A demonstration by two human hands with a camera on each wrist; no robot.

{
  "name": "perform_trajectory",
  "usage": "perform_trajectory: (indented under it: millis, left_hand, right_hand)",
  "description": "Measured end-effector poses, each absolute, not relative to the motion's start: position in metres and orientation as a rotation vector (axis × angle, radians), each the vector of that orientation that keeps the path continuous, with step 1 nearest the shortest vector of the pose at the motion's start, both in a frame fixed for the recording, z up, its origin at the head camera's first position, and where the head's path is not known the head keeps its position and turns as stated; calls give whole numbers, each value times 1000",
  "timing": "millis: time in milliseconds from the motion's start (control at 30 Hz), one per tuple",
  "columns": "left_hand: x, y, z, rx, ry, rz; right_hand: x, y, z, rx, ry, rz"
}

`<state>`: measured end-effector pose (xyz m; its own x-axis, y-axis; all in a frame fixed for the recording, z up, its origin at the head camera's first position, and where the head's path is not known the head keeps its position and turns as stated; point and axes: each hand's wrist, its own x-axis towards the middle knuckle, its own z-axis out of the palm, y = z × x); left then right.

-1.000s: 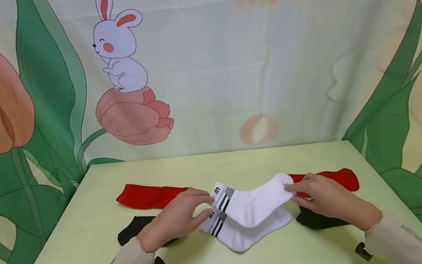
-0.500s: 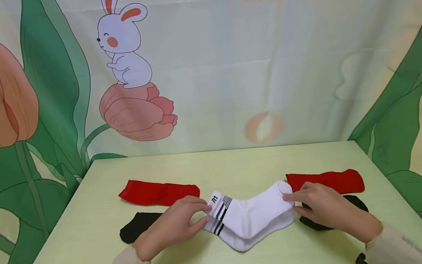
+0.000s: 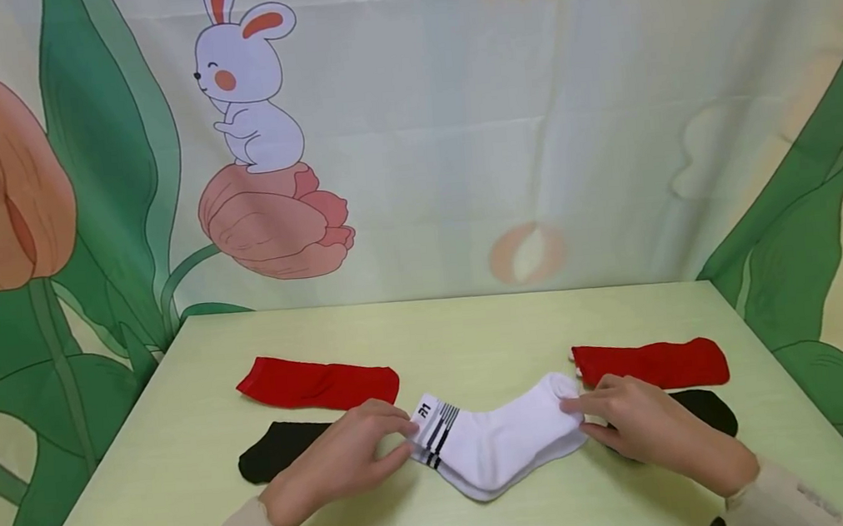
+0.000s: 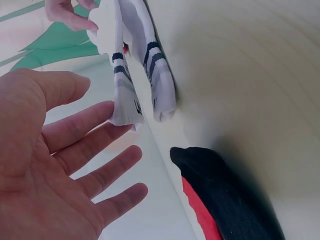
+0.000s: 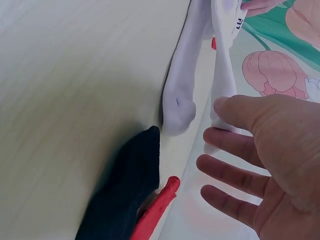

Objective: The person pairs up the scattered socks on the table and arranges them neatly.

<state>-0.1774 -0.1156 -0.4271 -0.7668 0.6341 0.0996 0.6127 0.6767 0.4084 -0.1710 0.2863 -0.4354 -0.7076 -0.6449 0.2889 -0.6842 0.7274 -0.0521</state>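
In the head view a white sock (image 3: 500, 436) with dark cuff stripes lies nearly lined up over a second white sock (image 3: 533, 464). My left hand (image 3: 348, 453) is at the cuff end. The left wrist view shows its index and middle fingertips touching the upper cuff (image 4: 124, 97), the thumb held apart and the fingers spread. At the toe end, my right hand (image 3: 631, 416) pinches the upper sock (image 5: 222, 80) between thumb and index finger. Both wrist views show a gap between this sock and the lower one (image 5: 179, 90), which rests on the table.
A red sock (image 3: 319, 382) and a black sock (image 3: 280, 451) lie on the left of the table (image 3: 472, 325). Another red sock (image 3: 652, 366) and black sock (image 3: 705, 412) lie on the right, the black one partly behind my right hand. A printed curtain (image 3: 417, 130) hangs behind.
Both hands have lowered the upper white sock toward the lower one, which it now covers more fully. In the head view, the red and black socks show more from behind the hands.
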Motion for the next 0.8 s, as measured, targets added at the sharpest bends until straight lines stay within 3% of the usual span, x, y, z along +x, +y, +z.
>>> perform_trajectory:
  millis: [800]
  left_hand:
    - [-177,-113,-441,1056,2810,591]
  right_hand:
    - [-168,285,-443,1080,-2686,167]
